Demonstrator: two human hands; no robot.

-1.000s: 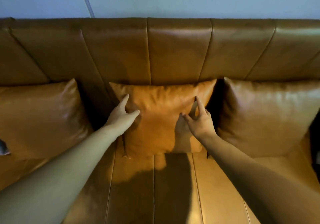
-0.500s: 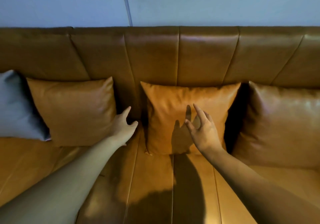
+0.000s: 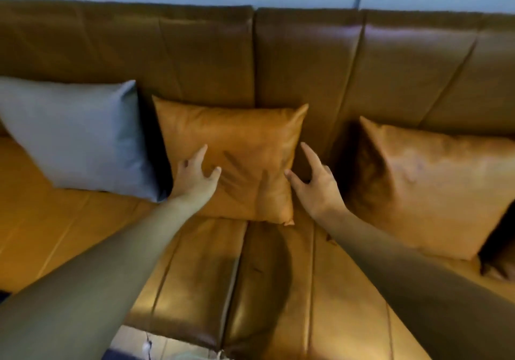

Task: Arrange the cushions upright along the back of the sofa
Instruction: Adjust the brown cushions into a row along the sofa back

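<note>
Against the tan leather sofa (image 3: pixel 303 61) backrest, seen from the head camera, three cushions stand upright in a row. At the left is a grey cushion (image 3: pixel 75 136), just beside it a tan cushion (image 3: pixel 237 147) in the middle, and further right, apart from it, a second tan cushion (image 3: pixel 434 181). Both arms reach forward over the seat. The left hand (image 3: pixel 195 178) lies spread and released on the lower left face of the middle cushion. The right hand (image 3: pixel 317 184) is open with fingers splayed at that cushion's right edge; whether its thumb touches the leather cannot be told.
</note>
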